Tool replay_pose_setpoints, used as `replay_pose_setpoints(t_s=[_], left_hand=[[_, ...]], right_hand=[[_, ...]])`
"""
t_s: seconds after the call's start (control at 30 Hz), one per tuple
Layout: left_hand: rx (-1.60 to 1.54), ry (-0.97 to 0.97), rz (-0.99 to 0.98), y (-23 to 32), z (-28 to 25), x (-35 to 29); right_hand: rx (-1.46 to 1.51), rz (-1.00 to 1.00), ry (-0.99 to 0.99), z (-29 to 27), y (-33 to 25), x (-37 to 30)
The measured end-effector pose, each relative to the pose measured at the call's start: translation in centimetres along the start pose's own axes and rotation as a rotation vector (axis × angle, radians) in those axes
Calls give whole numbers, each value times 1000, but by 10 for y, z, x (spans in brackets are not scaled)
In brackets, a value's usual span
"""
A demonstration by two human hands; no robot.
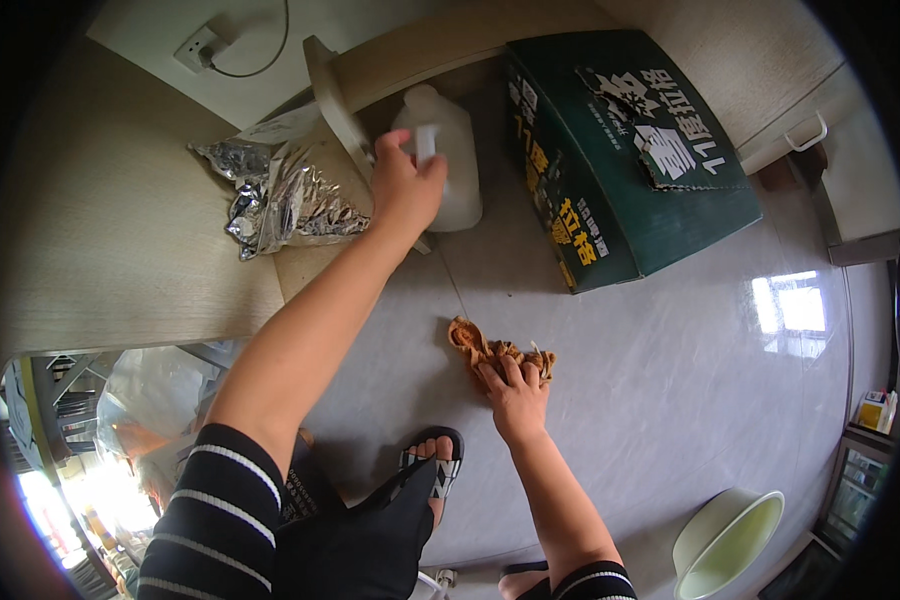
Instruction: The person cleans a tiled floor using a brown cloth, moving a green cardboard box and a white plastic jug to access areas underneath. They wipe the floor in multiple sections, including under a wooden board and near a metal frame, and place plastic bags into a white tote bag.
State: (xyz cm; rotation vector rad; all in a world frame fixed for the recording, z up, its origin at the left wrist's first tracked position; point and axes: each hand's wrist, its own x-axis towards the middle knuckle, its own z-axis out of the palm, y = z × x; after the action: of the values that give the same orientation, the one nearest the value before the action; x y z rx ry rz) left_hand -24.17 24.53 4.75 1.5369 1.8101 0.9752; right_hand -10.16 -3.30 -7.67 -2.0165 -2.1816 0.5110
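Observation:
My left hand (407, 190) reaches up beside a translucent white plastic jug (458, 165) standing on the floor. Between its thumb and fingers is a small, bright white piece (426, 142), slightly blurred; whether it belongs to the jug I cannot tell. Down on the grey tiles, my right hand (519, 397) presses on a crumpled brown cloth (475, 345), fingers bunched into its folds. One end of the cloth trails out to the upper left of that hand.
Right of the jug stands a dark green carton (625, 160) with a torn top. A silvery foil bag (290, 200) leans by the wooden panel (342, 115) on the left. A pale green basin (727, 545) sits at lower right. My sandalled foot (435, 460) is below the cloth.

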Motion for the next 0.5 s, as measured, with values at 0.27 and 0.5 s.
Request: replay_pose_setpoints(t_s=[0.27, 0.5], left_hand=[[-148, -400, 87, 0, -31, -101], [-133, -568, 82, -11, -71, -165]], right_hand=[[225, 199, 54, -10, 33, -45], [301, 526, 160, -21, 45, -73]])
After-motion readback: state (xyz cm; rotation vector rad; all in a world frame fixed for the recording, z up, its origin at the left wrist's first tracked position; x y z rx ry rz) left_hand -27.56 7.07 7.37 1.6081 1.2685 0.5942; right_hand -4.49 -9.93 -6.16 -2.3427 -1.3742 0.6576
